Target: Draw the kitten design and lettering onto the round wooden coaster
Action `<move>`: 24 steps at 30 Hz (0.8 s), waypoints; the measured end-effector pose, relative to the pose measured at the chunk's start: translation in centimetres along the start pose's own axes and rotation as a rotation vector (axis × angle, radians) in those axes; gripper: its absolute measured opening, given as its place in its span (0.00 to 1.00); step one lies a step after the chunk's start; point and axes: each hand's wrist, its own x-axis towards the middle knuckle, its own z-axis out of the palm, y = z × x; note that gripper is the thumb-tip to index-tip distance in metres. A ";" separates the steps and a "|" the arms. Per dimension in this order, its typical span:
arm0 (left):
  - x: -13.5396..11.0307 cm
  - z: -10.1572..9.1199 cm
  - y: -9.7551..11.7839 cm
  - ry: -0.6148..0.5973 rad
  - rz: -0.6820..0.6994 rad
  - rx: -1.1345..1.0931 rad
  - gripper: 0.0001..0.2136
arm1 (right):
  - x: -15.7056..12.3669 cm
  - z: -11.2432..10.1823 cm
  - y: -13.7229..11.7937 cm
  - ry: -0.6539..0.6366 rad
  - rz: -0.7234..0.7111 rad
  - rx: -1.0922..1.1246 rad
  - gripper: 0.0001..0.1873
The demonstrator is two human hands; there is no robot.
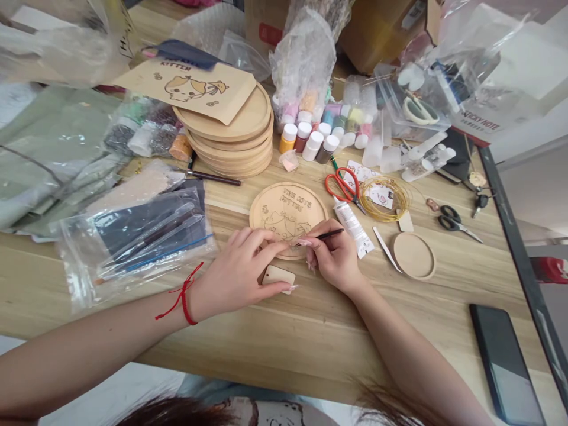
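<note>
A round wooden plaque (286, 213) with an engraved kitten and lettering lies flat on the table. My right hand (335, 257) pinches a thin dark brush (328, 234) at the plaque's near edge, its tip hidden behind my fingers. My left hand (242, 272), a red string at its wrist, rests beside it with the forefinger pressing on the plaque's rim. A small wooden tag (278, 276) lies under the left hand's fingertips.
A stack of wooden plates (231, 139), paint bottles (310, 139), red scissors (344, 186), a wire coil (384, 198), a white tube (354, 226), a small round coaster (414, 255) and black scissors (457, 222) lie beyond. A bag of droppers (142, 236) sits left, a phone (506, 361) right.
</note>
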 end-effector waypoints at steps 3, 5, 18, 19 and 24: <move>0.0 0.0 0.0 -0.007 -0.003 0.002 0.28 | 0.0 0.0 -0.1 0.005 0.004 -0.006 0.10; 0.0 0.0 0.0 -0.016 -0.008 0.001 0.28 | 0.0 0.0 -0.1 0.007 0.009 -0.005 0.10; 0.0 -0.1 0.1 -0.026 -0.014 0.005 0.27 | -0.1 0.0 0.1 0.009 0.001 -0.023 0.10; 0.0 -0.1 0.1 -0.025 -0.012 0.003 0.27 | 0.0 0.0 0.0 0.006 -0.006 -0.018 0.09; 0.0 -0.1 0.1 -0.021 -0.017 -0.008 0.27 | 0.0 0.1 -0.1 -0.004 -0.009 0.011 0.08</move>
